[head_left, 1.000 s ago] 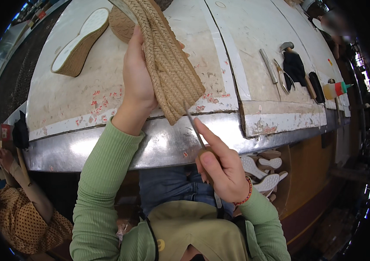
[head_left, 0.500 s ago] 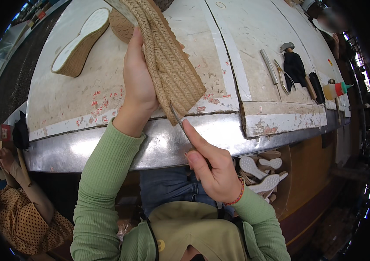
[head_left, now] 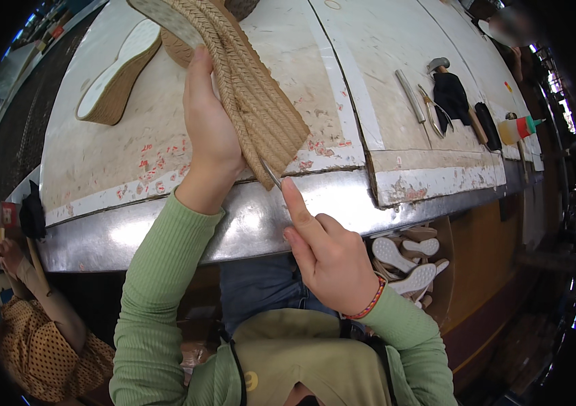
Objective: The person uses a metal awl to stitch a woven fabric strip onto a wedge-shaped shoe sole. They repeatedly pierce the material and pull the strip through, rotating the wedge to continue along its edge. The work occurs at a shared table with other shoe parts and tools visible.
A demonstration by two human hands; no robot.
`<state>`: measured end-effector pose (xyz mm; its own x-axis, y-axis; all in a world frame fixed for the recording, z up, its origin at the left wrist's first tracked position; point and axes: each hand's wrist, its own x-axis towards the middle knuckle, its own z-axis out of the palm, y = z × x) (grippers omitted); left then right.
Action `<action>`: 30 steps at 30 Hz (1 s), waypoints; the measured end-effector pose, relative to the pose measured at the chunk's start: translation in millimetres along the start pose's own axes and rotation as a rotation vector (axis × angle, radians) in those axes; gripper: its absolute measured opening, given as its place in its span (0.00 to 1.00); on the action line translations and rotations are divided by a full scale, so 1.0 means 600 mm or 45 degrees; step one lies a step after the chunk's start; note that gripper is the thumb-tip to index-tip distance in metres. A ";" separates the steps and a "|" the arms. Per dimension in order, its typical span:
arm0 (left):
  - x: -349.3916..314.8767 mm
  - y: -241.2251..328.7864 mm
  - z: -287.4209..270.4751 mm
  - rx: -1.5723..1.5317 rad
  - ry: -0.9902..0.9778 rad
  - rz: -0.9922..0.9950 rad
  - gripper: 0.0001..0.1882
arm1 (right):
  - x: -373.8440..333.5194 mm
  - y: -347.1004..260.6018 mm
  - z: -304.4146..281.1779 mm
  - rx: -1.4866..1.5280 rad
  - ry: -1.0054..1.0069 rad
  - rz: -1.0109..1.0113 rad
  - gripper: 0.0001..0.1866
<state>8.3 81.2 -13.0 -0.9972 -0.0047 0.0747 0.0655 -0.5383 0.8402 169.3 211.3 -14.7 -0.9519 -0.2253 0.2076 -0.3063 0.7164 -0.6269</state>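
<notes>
A wedge shoe sole wrapped in braided straw-coloured rope is tilted over the near part of the table. My left hand is closed around its left side, with the thumb lying along the edge. From below, my right hand grips a thin metal tool, its index finger stretched along the shaft. The tool's tip touches the braid near the sole's lower end, and its exact kind is hidden by my fingers. At the left lies another wedge sole with a white top. Part of a brown sole shows behind my left hand.
On the right of the table lie a metal rod, pincers, a hammer, black cloth and a glue bottle. White-topped soles fill a box below. A co-worker's arm is at the far left.
My right hand has turned slightly, its fingers closer around the tool, whose tip stays at the sole's lower end. The sole and table sit slightly further left in view.
</notes>
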 end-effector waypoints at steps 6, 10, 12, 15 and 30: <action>0.019 -0.016 -0.013 0.165 0.051 0.116 0.29 | 0.005 -0.007 -0.008 -0.412 -0.062 0.031 0.36; 0.017 -0.005 -0.008 0.051 -0.035 0.011 0.29 | 0.003 0.003 -0.026 0.010 -0.015 0.018 0.28; 0.013 0.001 -0.006 -0.025 -0.084 -0.062 0.28 | -0.014 0.004 -0.016 0.611 0.067 0.165 0.20; 0.010 0.007 -0.006 -0.141 -0.134 -0.166 0.26 | -0.003 0.015 -0.020 0.979 -0.271 0.460 0.16; 0.016 0.004 -0.020 -0.158 -0.060 -0.202 0.27 | 0.029 0.002 0.000 0.612 -0.136 0.204 0.11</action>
<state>-1.9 70.0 -16.6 -0.9917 0.1263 -0.0258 -0.1001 -0.6286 0.7713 152.7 208.2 -11.6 -0.9748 -0.2222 0.0186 -0.1017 0.3686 -0.9240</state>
